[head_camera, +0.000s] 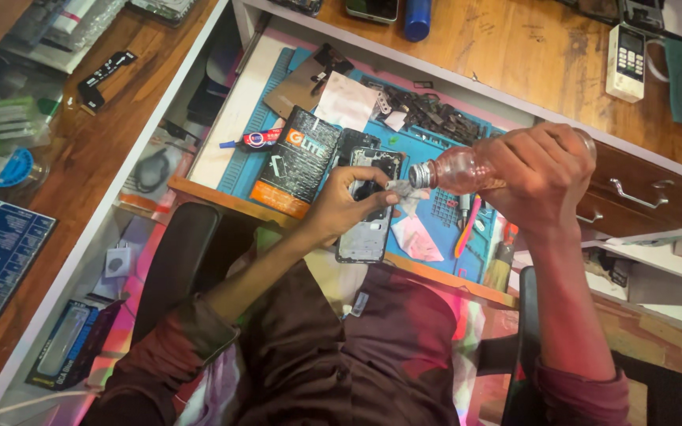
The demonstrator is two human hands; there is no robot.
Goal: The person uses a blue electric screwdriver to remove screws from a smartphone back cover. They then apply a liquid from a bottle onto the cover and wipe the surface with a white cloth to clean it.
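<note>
The left hand is curled, fingers pinched at the tips, forearm bare and angled up from the lap; the right hand is raised, knuckles up, fingers wrapped in a firm grasp; both sleeves are pushed back.

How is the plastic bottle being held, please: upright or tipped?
Tipped: the bottle lies sideways in the right hand, mouth toward a tissue.

A black and orange flat package lies on the blue work mat beside a heap of small dark metal parts, a white remote control rests on the wooden desk, and pink tweezers lie near the mat's front edge.
</note>
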